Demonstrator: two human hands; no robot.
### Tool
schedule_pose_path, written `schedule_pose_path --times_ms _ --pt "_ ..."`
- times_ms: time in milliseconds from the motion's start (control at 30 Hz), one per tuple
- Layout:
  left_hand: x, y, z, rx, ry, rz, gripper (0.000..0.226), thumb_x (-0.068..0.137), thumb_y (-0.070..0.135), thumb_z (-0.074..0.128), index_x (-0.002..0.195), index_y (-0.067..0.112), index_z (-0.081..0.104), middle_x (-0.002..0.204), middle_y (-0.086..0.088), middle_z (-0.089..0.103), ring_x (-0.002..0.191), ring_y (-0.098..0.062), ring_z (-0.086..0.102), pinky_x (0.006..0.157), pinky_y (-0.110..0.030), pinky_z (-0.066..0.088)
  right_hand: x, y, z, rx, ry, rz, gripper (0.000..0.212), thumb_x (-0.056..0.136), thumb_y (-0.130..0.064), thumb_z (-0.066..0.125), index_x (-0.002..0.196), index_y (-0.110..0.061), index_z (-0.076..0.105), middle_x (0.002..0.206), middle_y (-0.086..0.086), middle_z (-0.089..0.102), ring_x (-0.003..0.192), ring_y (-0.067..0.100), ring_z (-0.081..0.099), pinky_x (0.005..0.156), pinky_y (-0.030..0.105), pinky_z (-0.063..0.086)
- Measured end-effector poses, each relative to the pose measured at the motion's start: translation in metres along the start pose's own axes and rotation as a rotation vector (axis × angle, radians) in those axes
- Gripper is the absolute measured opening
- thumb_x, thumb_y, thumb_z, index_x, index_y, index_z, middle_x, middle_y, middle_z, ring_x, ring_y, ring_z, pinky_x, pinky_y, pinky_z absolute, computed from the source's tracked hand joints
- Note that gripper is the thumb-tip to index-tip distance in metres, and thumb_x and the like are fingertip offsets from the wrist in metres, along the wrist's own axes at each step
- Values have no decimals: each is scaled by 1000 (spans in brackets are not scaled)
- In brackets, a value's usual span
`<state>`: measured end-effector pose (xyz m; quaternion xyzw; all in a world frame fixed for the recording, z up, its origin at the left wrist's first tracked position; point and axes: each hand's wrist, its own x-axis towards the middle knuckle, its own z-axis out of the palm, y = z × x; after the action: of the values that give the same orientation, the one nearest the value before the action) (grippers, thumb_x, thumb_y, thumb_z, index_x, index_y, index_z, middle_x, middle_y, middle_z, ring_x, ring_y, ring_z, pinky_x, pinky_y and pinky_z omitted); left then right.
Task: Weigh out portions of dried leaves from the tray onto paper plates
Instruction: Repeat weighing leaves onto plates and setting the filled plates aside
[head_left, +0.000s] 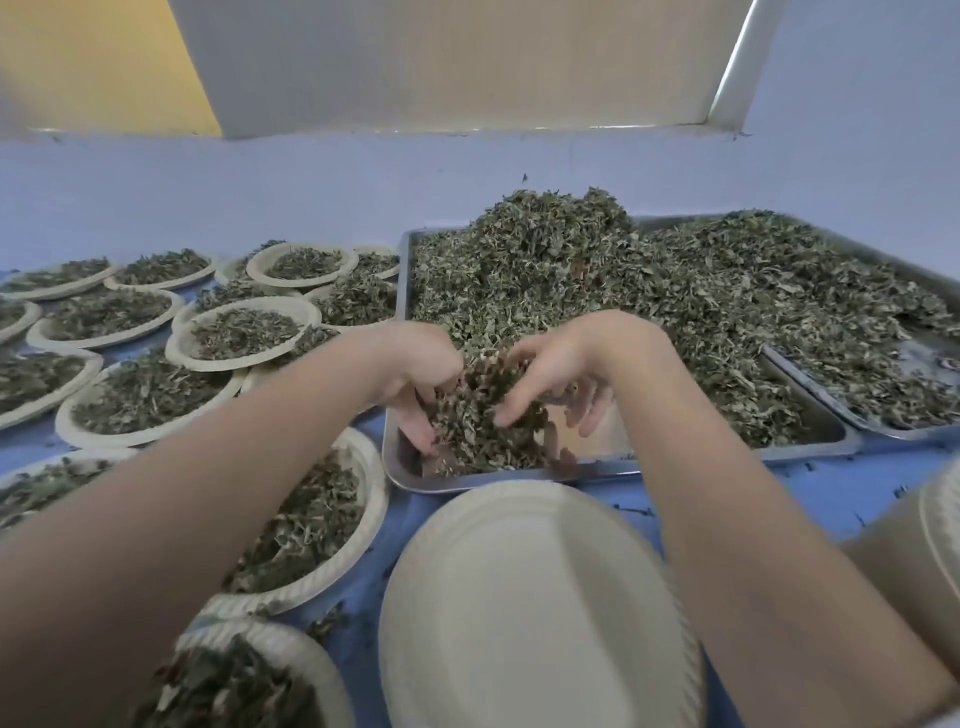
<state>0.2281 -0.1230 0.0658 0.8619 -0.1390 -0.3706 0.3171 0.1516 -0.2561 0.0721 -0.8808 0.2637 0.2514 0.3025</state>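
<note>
- Blue desk (841, 499) against a pale wall, filled plates (244, 332) crowding the left.
- left hand (415, 374) and right hand (566, 369) are cupped together round a clump of dried leaves (483, 415) at the tray (519, 475) front edge.
- empty plate (519, 597) sits just below them, nearer me; no scale visible, maybe hidden under it.
- Plate stack (935, 545), far right, is cut off.

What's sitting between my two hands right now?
In the head view, a clump of dried leaves is gathered between the left hand and right hand, over the steel tray's near corner.
</note>
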Motion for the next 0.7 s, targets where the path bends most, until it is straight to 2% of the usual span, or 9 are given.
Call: schedule_pose_path --times_ms 67,133,167,233,300,367,467,600,700 --pt "0 0 3 86 -47 0 54 92 -10 41 143 -2 27 144 -31 32 98 -47 63 78 -52 55 2 -7 16 -54 -40 3 114 66 -31 86 147 -46 8 148 20 33 86 32 69 79 50 57" --pt "4 -5 11 65 -54 35 47 91 -9 45 137 -8 34 137 -34 37 98 -46 63 71 -46 58 10 -11 35 -65 -8 -57 109 66 -22 86 146 -40 14 136 20 48 70 29 69 78 49 57" --pt "3 -6 15 16 -66 22 35 89 -8 53 123 -10 44 120 -30 51 102 -44 62 74 -39 57 15 -12 42 -35 17 -111 93 68 -17 83 142 -29 27 124 18 57 69 29 69 76 49 58" --pt "-1 -11 21 -35 -115 25 21 82 -3 66 101 -3 54 91 -14 61 113 -38 57 90 -28 47 19 -12 50 47 73 -216 47 71 -7 76 113 -15 56 99 13 66 73 28 67 73 49 58" --pt "-2 -13 23 -162 -96 52 18 85 -13 53 103 -8 54 109 -23 59 115 -39 56 93 -35 50 15 -10 51 63 174 -249 32 72 -7 74 101 -13 63 91 11 66 71 23 64 64 41 60" --pt "-8 -12 20 -258 -41 127 25 84 -21 41 104 -10 54 121 -27 53 110 -39 57 80 -37 56 6 -8 48 98 319 -273 32 70 -11 76 98 -19 62 88 7 63 69 20 62 51 32 56" --pt "-33 -1 9 -334 -50 181 23 85 -20 45 104 -11 55 112 -21 55 103 -34 60 75 -33 58 -17 -10 36 210 399 -350 32 70 -8 76 84 -29 56 75 0 57 54 11 55 39 18 41" --pt "-83 12 -2 -375 -43 268 21 82 -22 48 96 -7 53 108 -15 48 92 -29 61 64 -32 60 -67 -19 24 231 398 -416 32 71 -4 75 87 -25 56 81 4 57 55 12 57 39 16 43" --pt "-118 4 0 -358 -100 318 21 81 -23 49 99 -12 54 107 -23 55 86 -29 67 64 -30 60 -106 -18 32 144 419 -429 39 69 -11 77 99 -24 56 81 -1 56 55 10 58 40 17 43"
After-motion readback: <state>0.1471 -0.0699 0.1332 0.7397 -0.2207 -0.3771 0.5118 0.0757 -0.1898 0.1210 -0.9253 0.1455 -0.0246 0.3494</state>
